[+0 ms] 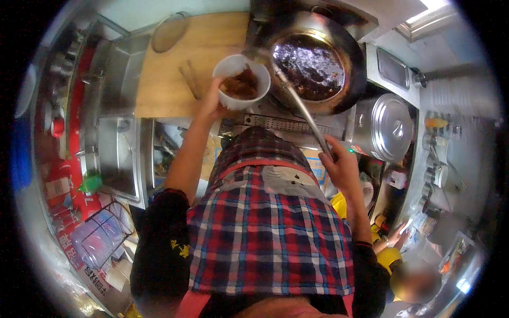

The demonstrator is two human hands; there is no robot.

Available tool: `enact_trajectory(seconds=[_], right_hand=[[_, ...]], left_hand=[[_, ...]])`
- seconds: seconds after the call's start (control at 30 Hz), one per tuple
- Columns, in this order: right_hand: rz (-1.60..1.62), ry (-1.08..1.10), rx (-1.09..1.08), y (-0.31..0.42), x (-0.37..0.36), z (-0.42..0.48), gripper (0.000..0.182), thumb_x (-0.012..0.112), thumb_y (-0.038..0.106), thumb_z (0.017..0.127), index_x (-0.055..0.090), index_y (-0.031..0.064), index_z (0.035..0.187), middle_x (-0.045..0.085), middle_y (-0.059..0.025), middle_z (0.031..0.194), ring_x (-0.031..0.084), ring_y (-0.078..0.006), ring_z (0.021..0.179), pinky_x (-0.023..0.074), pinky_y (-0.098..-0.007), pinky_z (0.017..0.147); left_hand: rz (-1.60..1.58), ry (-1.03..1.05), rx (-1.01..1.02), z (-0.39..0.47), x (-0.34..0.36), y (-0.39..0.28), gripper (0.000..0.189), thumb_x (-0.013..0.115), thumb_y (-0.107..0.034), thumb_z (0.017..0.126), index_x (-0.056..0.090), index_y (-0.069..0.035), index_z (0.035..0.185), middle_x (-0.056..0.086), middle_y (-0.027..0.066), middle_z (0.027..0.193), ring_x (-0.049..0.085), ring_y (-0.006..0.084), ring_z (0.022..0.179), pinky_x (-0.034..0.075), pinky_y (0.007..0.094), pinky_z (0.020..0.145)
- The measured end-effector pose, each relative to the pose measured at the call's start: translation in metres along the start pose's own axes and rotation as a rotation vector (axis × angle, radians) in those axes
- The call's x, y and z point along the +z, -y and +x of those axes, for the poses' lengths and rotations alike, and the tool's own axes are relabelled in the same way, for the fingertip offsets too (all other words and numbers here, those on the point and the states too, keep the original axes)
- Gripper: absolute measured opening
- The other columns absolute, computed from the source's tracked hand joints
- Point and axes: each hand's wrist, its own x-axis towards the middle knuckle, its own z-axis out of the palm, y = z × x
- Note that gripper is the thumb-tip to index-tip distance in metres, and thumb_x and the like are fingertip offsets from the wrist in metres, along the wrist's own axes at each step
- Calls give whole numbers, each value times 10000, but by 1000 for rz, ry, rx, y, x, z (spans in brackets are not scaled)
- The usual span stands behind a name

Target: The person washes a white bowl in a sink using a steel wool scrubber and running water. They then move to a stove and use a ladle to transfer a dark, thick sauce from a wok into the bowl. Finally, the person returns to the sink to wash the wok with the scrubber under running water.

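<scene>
My left hand (212,99) grips the rim and side of a white bowl (260,77), which holds dark brown food (240,85). The bowl is held beside the left edge of a large wok (354,59). In the wok lies a dark, shiny liquid (308,65) with bits in it. My right hand (340,161) is closed around the handle of a long metal ladle (300,103). The ladle's far end reaches between bowl and wok; its head is blurred there.
Left of the stove is a wooden board (222,35) with a round strainer (170,32). A metal sink (117,159) stands further left. On the right are a lidded steel pot (391,127), a metal tray (393,68) and a person in yellow sleeves (387,258).
</scene>
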Motion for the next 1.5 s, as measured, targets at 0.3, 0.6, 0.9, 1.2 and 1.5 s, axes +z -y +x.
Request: enact_trajectory(seconds=[0.3,0.6,0.9,1.2,1.5], right_hand=[[-264,-379,243,-63,-8,77,411,669,258,869,627,140,1261,709,-206,1004,674,-417,955,533,-520,834],[-125,-373,74,-101,25,109,252,644,255,892,642,63,1055,695,-214,877,687,-390,831,555,-508,728],[855,205,300,-74,22,84,146,585,213,991,615,73,961,538,-6,664,464,-98,429,340,-238,372],[1282,408,469,-69,-13,56,296,560,270,1018,612,57,1218,512,32,670,413,-35,445,297,-181,393],[1087,276,360,-15,-73,11,445,604,281,991,560,26,1353,486,5,653,375,-44,399,286,-196,339]], left_hand=[[44,10,-10,-22,11,-12,465,470,-451,1028,470,-155,1387,616,51,1191,661,253,1024,572,457,793],[129,41,-150,-12,-2,-17,731,499,-672,917,445,-151,1426,613,120,1205,623,281,952,526,408,826],[191,-93,-86,-7,-18,-22,618,547,-625,932,559,-132,1305,677,54,1071,657,191,860,529,333,702],[340,-138,210,-17,16,-34,718,649,-548,904,445,-83,1410,592,103,1275,596,202,1087,503,378,780],[538,-377,325,-11,41,-52,871,720,-584,832,395,-48,1437,532,146,1330,571,241,1130,501,388,802]])
